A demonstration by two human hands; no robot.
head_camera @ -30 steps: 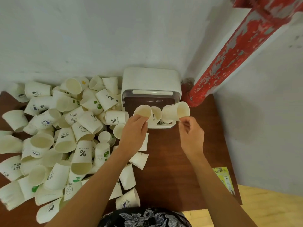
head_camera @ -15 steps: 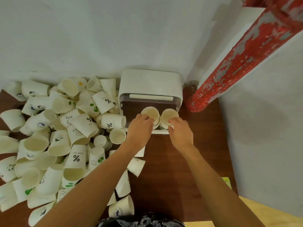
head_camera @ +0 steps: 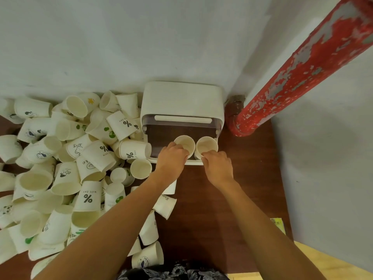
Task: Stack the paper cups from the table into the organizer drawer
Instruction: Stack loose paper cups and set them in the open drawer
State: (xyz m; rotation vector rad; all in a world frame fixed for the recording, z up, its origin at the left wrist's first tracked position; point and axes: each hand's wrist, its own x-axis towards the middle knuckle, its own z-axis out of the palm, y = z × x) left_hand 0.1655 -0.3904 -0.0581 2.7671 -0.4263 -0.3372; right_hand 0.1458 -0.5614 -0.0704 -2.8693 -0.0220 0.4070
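- The left hand (head_camera: 171,158) curled its fingers round the near side of the left cup stack (head_camera: 184,144), and the right hand (head_camera: 217,165) pinched the near rim of the right cup stack (head_camera: 206,146); both stacks stood upright, side by side and touching, at the front of the pulled-out drawer (head_camera: 177,161) of the white organizer (head_camera: 181,98).
- How many cups each stack held could not be told, as the hands hid the walls.
- If a cup had been seated crooked, it would likely have jammed in the one beneath and left the stack leaning.
- Too firm a squeeze would probably have dented the thin paper rims, so later cups would not nest.
- The drawer hung out over the worktop (head_camera: 232,199); a hard downward push at its front edge might have tipped it or dragged the organizer forward.
- The loose cup pile (head_camera: 66,168) lay just beside the left forearm, so a careless withdrawal could have swept cups off the worktop's near edge.
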